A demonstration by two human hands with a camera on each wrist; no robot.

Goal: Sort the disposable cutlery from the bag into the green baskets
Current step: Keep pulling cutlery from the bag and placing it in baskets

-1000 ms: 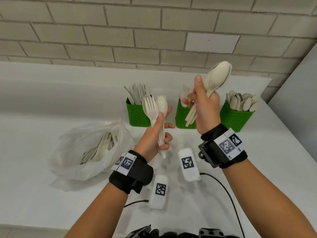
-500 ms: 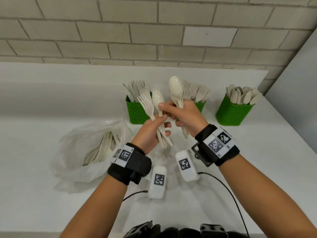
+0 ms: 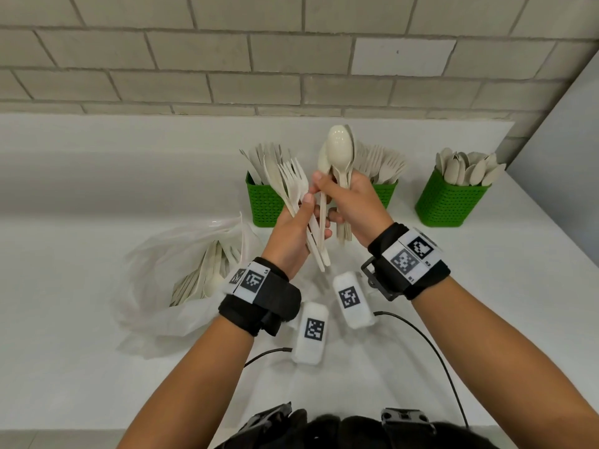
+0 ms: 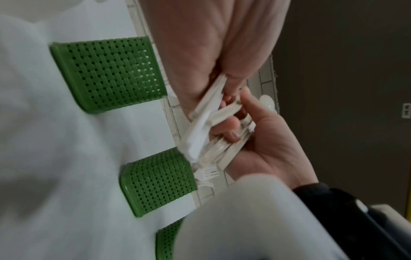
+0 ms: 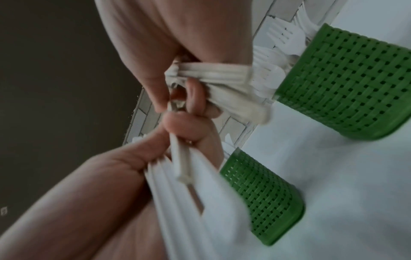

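Note:
My left hand (image 3: 316, 218) grips a bundle of beige forks (image 3: 293, 179) by their handles above the white table. Beside it, my right hand (image 3: 327, 197) holds a bunch of spoons (image 3: 338, 150) upright, and its thumb and forefinger pinch one more spoon (image 3: 322, 163) that stands between the two hands. In the right wrist view the spoon handles (image 5: 222, 73) cross my palm. Three green baskets stand behind: knives (image 3: 262, 202), forks (image 3: 384, 192), spoons (image 3: 450, 202). The clear bag (image 3: 181, 280) of cutlery lies at the left.
Two white tagged boxes (image 3: 311, 332) (image 3: 351, 298) with a black cable (image 3: 431, 345) lie on the table under my wrists. A brick wall runs behind the baskets, and a grey panel (image 3: 567, 157) closes the right side.
My right hand came down from the upper right with its spoons and met the left hand. It now pinches the spoon that stood in the left hand's bundle.

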